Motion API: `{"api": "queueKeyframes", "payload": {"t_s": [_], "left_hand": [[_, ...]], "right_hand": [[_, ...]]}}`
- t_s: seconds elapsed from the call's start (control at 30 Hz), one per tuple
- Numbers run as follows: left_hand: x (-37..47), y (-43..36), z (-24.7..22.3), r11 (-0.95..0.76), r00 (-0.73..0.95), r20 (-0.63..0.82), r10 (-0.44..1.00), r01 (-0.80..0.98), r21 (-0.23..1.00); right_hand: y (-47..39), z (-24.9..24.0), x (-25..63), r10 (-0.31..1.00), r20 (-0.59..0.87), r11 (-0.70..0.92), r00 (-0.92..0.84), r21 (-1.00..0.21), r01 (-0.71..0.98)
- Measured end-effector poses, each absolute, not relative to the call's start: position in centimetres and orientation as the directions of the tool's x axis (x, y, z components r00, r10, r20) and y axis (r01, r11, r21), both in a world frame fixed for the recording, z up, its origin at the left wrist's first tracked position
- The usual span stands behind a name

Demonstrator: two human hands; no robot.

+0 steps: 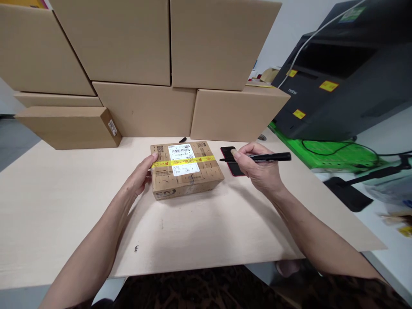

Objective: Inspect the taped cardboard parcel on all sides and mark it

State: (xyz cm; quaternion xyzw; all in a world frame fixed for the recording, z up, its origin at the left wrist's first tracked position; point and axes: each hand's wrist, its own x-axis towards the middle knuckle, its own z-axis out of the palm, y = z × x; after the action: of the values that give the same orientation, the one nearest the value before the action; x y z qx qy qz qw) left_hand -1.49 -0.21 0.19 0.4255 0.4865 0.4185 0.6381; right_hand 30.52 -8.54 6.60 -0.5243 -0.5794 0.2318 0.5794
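A small brown cardboard box (206, 171) with a white label (184, 168) and a yellow tape strip across its top lies on the wooden table (180, 231). My left hand (140, 175) grips the box's left side, thumb on its top edge and fingers against the side, partly hidden. In my right hand (259, 167) is a black marker (273, 157), held like a pen, its tip pointing left just off the box's right edge. Partly under that hand lies a dark phone (228, 152) with a red edge. Behind the box is a small black cap-like piece (183, 140).
Large cardboard boxes (148, 107) are stacked along the table's back. A flat carton (67, 128) stands at the back left. To the right, a dark printer (322, 90) rests on a green base (305, 152), with a black stand (349, 195) nearer me.
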Motion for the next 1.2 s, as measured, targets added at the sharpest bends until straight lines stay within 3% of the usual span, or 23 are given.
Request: {"api": "queueKeyframes", "payload": {"t_s": [0.17, 0.37, 0.47, 0.57, 0.67, 0.73, 0.83, 0.9, 1.0, 1.2], "left_hand": [[-1.5, -0.3, 0.3, 0.29, 0.199, -0.261, 0.944, -0.132, 0.948], [-1.3, -0.5, 0.6, 0.294, 0.179, -0.269, 0.946, -0.13, 0.947], [-1.3, -0.5, 0.6, 0.3, 0.18, -0.274, 0.945, -0.144, 0.943], [-1.3, -0.5, 0.6, 0.292, 0.186, -0.262, 0.947, -0.159, 0.943], [-1.3, -0.5, 0.6, 0.287, 0.2, -0.256, 0.946, -0.145, 0.947], [-1.4, -0.4, 0.7, 0.293, 0.21, -0.263, 0.942, -0.129, 0.947], [-1.4, -0.4, 0.8, 0.305, 0.216, -0.274, 0.937, -0.123, 0.945], [-1.3, -0.4, 0.8, 0.304, 0.219, -0.272, 0.937, -0.13, 0.944], [-1.2, -0.4, 0.8, 0.299, 0.211, -0.266, 0.94, -0.143, 0.943], [-1.0, -0.5, 0.6, 0.304, 0.183, -0.276, 0.943, -0.149, 0.941]], "right_hand": [[-7.9, 6.7, 30.2, 0.897, 0.434, 0.358, 0.08, -0.822, 0.442], [-9.5, 6.0, 32.8, 0.882, 0.439, 0.262, 0.173, -0.761, 0.593], [-10.7, 3.3, 34.4, 0.885, 0.451, 0.378, -0.117, -0.548, 0.747], [-11.8, 0.1, 35.1, 0.873, 0.266, 0.469, -0.408, -0.233, 0.852], [-12.4, -2.4, 34.8, 0.876, 0.14, 0.472, -0.462, -0.045, 0.881], [-12.6, -3.2, 34.6, 0.881, 0.113, 0.466, -0.459, -0.045, 0.883], [-12.2, -3.4, 34.9, 0.911, 0.081, 0.412, -0.404, -0.21, 0.886], [-11.3, -2.9, 35.5, 0.969, 0.055, 0.247, -0.242, -0.298, 0.922], [-9.0, -1.9, 36.8, 0.993, 0.022, -0.106, 0.117, -0.286, 0.952], [-3.8, -1.7, 38.5, 0.921, -0.087, -0.389, 0.38, -0.288, 0.875]]}}
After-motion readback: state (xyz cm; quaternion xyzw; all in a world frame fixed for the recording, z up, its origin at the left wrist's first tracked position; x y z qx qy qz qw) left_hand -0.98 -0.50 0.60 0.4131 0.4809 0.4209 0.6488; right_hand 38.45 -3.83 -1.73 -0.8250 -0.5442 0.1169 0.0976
